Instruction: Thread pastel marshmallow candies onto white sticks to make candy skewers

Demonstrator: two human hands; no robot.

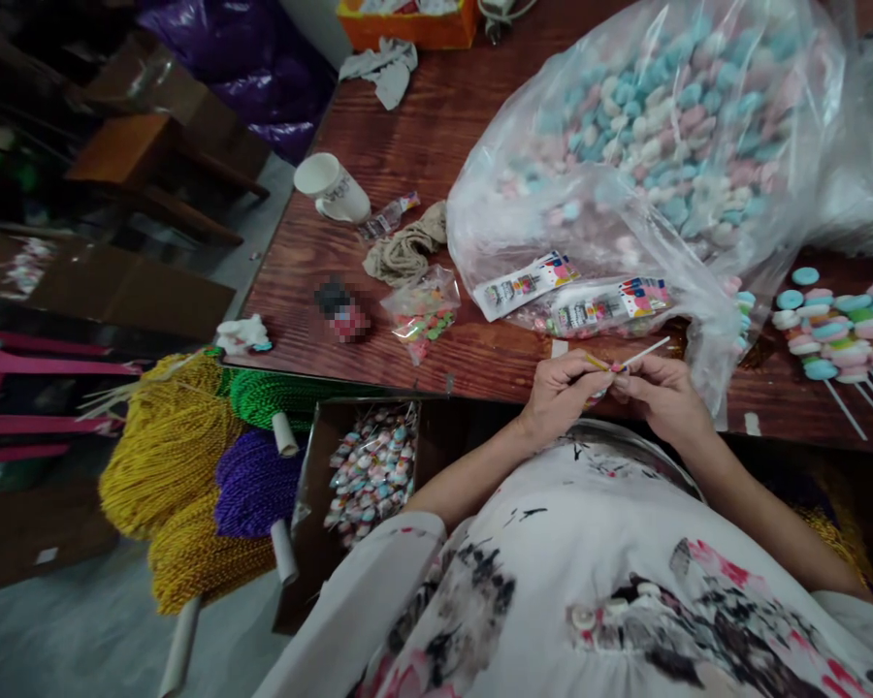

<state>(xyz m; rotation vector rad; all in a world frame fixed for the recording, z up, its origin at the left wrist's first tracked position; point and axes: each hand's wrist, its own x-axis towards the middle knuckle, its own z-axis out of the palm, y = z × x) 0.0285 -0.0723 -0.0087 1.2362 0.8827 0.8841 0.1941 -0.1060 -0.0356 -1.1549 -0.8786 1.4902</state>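
Hands, left [564, 393] and right [659, 388], pinch a thin white stick [647, 355] between closed fingertips at the edge of the dark red wooden surface [276, 325]. Beyond them, a large clear plastic bag [589, 189] holds pastel blue, pink and white candies [676, 126]. An open brown cardboard box [309, 543] below contains small wrapped multicoloured sweets [372, 470].

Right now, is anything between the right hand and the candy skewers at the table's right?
Yes: the gathered end of the clear candy bag lies between the right hand, fingers at the white stick, and the candy skewers, reaching the table's near edge.
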